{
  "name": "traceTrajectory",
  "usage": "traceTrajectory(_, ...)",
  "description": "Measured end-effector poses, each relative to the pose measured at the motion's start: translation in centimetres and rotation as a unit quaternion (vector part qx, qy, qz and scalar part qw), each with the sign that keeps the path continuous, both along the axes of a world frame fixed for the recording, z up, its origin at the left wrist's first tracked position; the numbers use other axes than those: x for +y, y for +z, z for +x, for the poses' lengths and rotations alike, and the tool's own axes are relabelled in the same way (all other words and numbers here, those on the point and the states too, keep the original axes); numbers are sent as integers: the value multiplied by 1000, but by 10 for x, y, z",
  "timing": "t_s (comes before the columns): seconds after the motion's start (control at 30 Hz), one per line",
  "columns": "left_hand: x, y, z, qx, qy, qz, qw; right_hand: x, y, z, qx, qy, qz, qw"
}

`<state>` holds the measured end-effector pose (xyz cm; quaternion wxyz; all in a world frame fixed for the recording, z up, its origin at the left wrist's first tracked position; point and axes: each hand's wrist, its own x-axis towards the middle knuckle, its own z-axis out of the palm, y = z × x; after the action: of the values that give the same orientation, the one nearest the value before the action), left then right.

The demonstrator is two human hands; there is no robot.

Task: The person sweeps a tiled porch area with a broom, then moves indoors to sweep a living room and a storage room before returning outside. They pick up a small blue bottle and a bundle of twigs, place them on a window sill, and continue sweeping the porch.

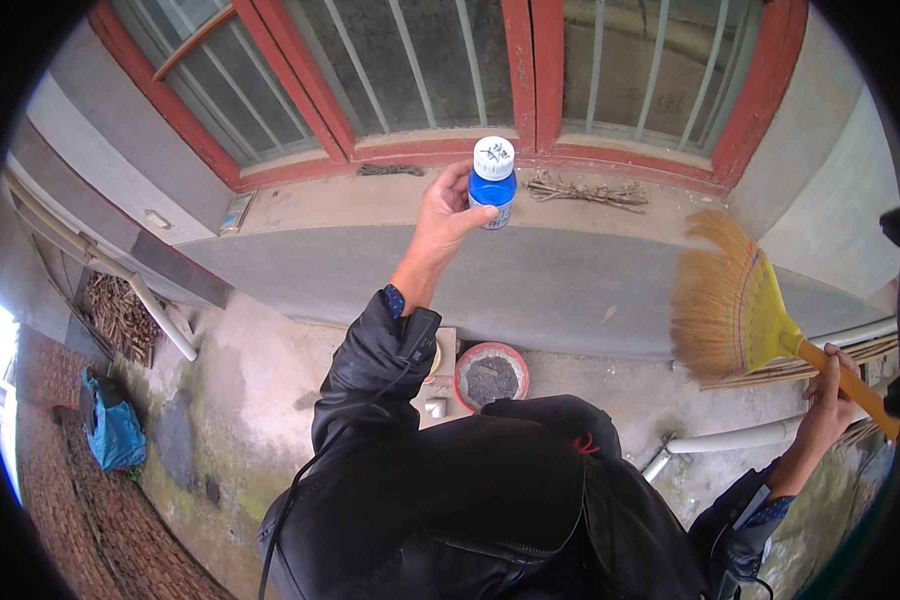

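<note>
My left hand point(446, 206) is closed around a small blue plastic bottle point(493, 190) with a white ribbed screw cap, held upright over the window ledge. The cap bears handwriting. At the right, my right hand point(832, 394) grips the yellow-orange handle of a broom point(735, 307), whose tan bristles point up and to the left beside the ledge. To the right of the bottle, a bundle of dry twigs point(586, 193) lies on the concrete ledge point(307, 206). A smaller dark bundle point(391, 171) rests left of the bottle, against the window frame.
Red-framed windows point(525, 90) with bars rise behind the ledge. Below stands a round red-rimmed basin point(491, 375) with dark contents. White pipes point(735, 437) and bamboo poles lie at right. Stacked firewood point(122, 315) and a blue bag point(116, 431) are at left.
</note>
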<state>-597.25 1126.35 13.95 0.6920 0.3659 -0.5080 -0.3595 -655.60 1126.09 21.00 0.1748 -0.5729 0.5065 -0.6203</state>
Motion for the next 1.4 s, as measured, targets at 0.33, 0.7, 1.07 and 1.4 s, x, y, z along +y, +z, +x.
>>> traceTrajectory(0.33,-2,-11,2,90,-59,-20,994,0,5,5,-15,2,-23,1000)
traceTrajectory(0.7,28,-57,-19,110,-58,52,991,-19,61,19,14,-43,-84,995)
traceTrajectory(1.07,78,-110,-19,165,-14,89,982,-143,74,80,170,11,13,985)
traceTrajectory(1.4,100,-139,-4,209,-17,102,972,-166,47,106,30,113,178,977)
